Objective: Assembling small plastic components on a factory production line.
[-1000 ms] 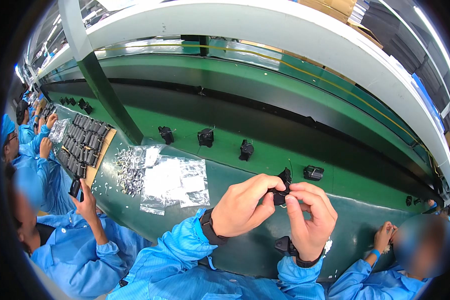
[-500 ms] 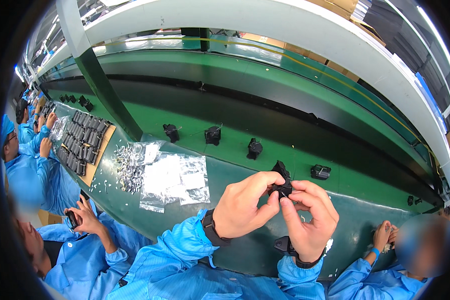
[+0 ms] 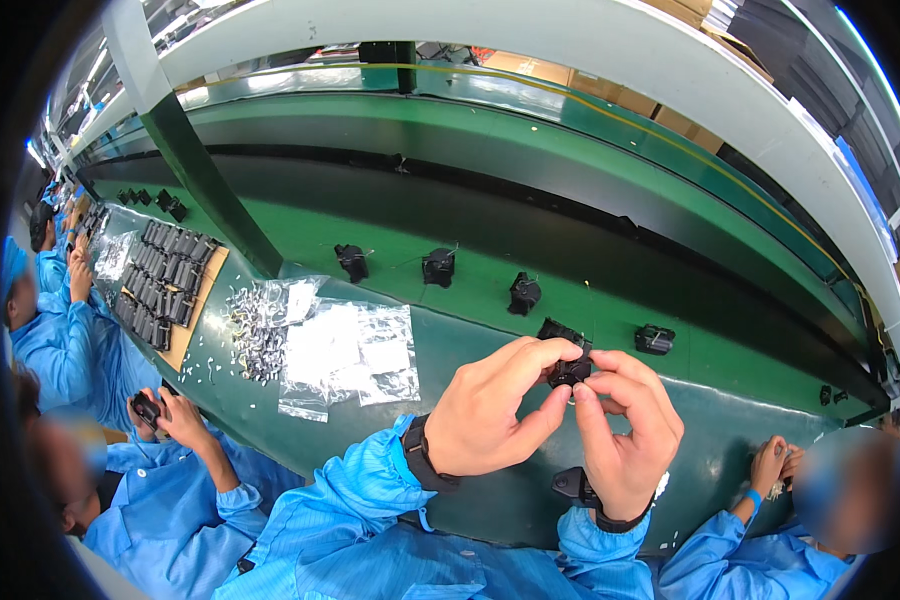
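Between my two hands is a small black plastic housing (image 3: 570, 371), held over the near edge of the green belt. My left hand (image 3: 495, 408) pinches its left side between thumb and forefinger. On the other side, my right hand (image 3: 632, 435) has its thumb and forefinger closed at the lower right of the same part. Fingertips cover much of it, so any smaller piece between them cannot be made out. Similar black housings, among them one (image 3: 524, 292) beyond my hands and another (image 3: 654, 340) to the right, sit on the belt (image 3: 600, 315).
Left of my hands lie clear plastic bags (image 3: 345, 360) and a heap of small wired parts (image 3: 257, 330). A cardboard sheet (image 3: 198, 312) bears rows of black parts. Co-workers in blue sit on both sides. A dark green post (image 3: 215, 190) rises from the bench at left.
The housings on the belt have shifted slightly to the right. My hands keep their hold, and the black housing has turned a little between my fingers. The co-worker at left has shifted their hands.
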Action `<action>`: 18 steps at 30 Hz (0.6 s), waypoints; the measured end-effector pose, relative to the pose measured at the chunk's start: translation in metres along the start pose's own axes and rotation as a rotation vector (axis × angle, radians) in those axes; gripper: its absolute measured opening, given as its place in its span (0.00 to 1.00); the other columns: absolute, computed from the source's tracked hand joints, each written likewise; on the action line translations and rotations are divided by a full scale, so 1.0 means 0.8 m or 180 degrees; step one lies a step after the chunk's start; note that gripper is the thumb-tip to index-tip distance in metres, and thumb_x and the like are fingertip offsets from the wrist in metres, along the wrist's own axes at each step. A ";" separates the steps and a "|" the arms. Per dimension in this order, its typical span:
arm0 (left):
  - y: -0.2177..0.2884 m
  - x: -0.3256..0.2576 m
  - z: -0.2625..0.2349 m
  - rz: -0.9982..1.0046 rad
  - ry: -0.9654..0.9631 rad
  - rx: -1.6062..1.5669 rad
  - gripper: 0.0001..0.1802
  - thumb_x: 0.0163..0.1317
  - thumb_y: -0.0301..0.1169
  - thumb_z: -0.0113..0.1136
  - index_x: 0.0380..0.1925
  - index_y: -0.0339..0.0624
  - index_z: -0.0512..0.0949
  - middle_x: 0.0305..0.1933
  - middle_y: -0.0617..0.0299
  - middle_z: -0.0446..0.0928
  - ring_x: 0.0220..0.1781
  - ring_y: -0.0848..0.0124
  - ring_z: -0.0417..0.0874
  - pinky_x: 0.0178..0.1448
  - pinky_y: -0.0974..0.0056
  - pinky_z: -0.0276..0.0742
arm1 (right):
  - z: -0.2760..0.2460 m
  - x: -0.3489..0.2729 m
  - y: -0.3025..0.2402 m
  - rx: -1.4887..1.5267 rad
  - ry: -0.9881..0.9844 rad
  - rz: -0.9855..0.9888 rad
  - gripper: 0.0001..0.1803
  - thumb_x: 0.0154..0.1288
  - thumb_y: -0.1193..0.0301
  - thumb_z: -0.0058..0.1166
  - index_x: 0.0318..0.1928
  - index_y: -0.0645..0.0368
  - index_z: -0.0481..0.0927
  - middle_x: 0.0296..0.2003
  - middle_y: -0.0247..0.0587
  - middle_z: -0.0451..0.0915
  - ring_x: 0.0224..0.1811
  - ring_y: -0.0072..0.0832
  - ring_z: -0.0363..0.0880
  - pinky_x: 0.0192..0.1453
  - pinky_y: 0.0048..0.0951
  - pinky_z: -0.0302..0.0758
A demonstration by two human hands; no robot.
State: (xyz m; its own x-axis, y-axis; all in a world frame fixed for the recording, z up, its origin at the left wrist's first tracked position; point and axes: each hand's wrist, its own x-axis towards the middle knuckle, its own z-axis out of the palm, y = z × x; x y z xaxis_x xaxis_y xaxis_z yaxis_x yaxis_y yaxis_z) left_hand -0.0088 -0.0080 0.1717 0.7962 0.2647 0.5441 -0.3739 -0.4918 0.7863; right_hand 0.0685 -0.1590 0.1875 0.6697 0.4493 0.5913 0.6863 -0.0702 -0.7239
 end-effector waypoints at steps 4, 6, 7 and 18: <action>0.001 0.001 0.001 0.0096 0.0054 0.0090 0.23 0.62 0.16 0.65 0.58 0.33 0.77 0.49 0.47 0.82 0.48 0.58 0.89 0.52 0.61 0.89 | 0.000 -0.001 0.000 -0.0106 0.0033 -0.0023 0.10 0.60 0.86 0.68 0.42 0.67 0.84 0.49 0.54 0.85 0.41 0.32 0.89 0.37 0.27 0.87; 0.001 0.001 0.000 0.0121 0.0054 0.0123 0.23 0.62 0.16 0.66 0.58 0.33 0.78 0.50 0.47 0.83 0.48 0.57 0.89 0.52 0.61 0.89 | 0.003 0.000 0.002 -0.0116 0.0054 -0.0019 0.10 0.60 0.86 0.68 0.42 0.67 0.84 0.49 0.54 0.85 0.41 0.32 0.89 0.37 0.27 0.87; 0.001 0.001 0.000 0.0151 0.0052 0.0154 0.23 0.62 0.16 0.66 0.58 0.33 0.78 0.50 0.46 0.83 0.48 0.56 0.89 0.52 0.61 0.89 | 0.004 0.000 0.003 -0.0129 0.0079 -0.0017 0.10 0.60 0.85 0.68 0.42 0.67 0.84 0.49 0.54 0.85 0.41 0.32 0.89 0.37 0.27 0.87; 0.005 0.000 -0.001 0.0266 0.0029 0.0248 0.24 0.59 0.18 0.71 0.57 0.34 0.79 0.47 0.47 0.84 0.44 0.52 0.88 0.44 0.58 0.86 | 0.005 0.002 0.004 -0.0105 0.0149 0.0019 0.09 0.61 0.85 0.67 0.42 0.67 0.84 0.47 0.52 0.85 0.41 0.31 0.88 0.37 0.28 0.87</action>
State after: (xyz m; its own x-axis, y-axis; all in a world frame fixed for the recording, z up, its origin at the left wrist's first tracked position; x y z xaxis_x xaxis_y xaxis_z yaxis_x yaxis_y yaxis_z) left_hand -0.0107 -0.0091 0.1748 0.7593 0.2273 0.6097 -0.4004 -0.5754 0.7132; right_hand 0.0706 -0.1547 0.1844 0.6858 0.4066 0.6037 0.6908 -0.1026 -0.7157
